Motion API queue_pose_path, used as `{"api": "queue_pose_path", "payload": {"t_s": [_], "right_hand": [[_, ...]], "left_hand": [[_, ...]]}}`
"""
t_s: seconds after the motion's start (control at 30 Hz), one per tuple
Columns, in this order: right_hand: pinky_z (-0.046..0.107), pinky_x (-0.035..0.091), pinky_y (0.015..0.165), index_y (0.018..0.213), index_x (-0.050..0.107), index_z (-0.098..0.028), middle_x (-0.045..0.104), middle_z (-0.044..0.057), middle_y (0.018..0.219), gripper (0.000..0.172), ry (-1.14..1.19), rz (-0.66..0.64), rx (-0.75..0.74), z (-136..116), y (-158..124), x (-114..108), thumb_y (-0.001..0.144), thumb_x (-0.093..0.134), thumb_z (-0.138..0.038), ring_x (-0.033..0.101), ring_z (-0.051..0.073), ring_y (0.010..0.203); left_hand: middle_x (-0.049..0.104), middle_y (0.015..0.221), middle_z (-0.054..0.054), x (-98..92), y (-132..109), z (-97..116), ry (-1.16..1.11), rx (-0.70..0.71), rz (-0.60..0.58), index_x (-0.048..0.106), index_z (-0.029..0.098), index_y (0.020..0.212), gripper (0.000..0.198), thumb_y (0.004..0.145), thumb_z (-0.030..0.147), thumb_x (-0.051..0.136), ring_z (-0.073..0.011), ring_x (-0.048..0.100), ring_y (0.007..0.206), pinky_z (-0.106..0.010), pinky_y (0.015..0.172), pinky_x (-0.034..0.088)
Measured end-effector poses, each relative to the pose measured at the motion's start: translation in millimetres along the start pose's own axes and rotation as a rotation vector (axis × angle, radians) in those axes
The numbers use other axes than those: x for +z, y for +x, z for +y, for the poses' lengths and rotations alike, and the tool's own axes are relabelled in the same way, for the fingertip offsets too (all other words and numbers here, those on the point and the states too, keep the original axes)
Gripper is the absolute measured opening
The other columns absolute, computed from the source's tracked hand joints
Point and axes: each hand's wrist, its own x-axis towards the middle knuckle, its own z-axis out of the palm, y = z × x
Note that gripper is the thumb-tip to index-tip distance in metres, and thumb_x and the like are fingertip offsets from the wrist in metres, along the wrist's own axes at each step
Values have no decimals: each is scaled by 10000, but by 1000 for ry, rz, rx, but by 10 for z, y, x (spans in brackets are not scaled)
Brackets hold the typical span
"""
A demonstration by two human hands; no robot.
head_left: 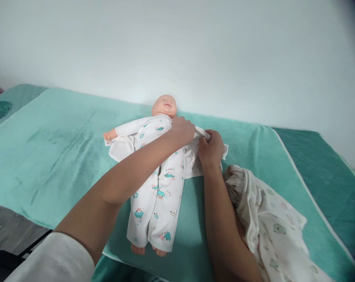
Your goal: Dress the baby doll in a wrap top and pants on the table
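Note:
A baby doll [164, 105] lies on its back on a teal towel [57, 145], head toward the wall. It wears a white onesie [156, 196] printed with small teal figures. My left hand [182, 130] reaches across the doll's chest and closes on the white fabric at its far shoulder. My right hand [210, 149] is beside it, fingers curled round the same white sleeve cloth [195, 166]. The doll's arm on that side is hidden under my hands. Its other arm stretches out to the left, and its bare feet show at the near end.
A crumpled cream garment [271, 223] with pale printed figures lies at the right, against my right forearm. A darker teal cover [321, 172] lies under the towel at the right. A white wall runs behind. The towel's near edge drops off at the lower left.

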Motion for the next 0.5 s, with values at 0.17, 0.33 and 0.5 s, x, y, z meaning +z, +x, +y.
{"api": "queue_pose_path", "payload": {"t_s": [0.17,0.33,0.5], "right_hand": [[501,437,1057,1282,669,-148,730,184,1279,494,-20,-12,-15,-41,-28,0,870,418,-253,649,337,1155],[571,386,1109,1268,689,-158,737,189,1267,475,-60,-33,13,-56,-42,-46,898,424,-296,650,360,1162],[474,486,970,1206,691,-172,732,169,1212,443,57,-4,66,102,64,-40,843,466,-287,646,320,1081]], "left_hand": [[742,1338,-167,19,75,21,89,6,-70,742,162,1291,427,881,142,627,-345,626,1298,-511,1111,448],[755,1303,-189,-1,123,40,106,90,-98,765,130,1246,402,881,76,606,-320,681,1244,-454,1050,483],[753,1288,-208,-39,86,-3,140,48,5,746,126,1288,460,869,33,581,-345,667,1251,-503,1031,462]]}}
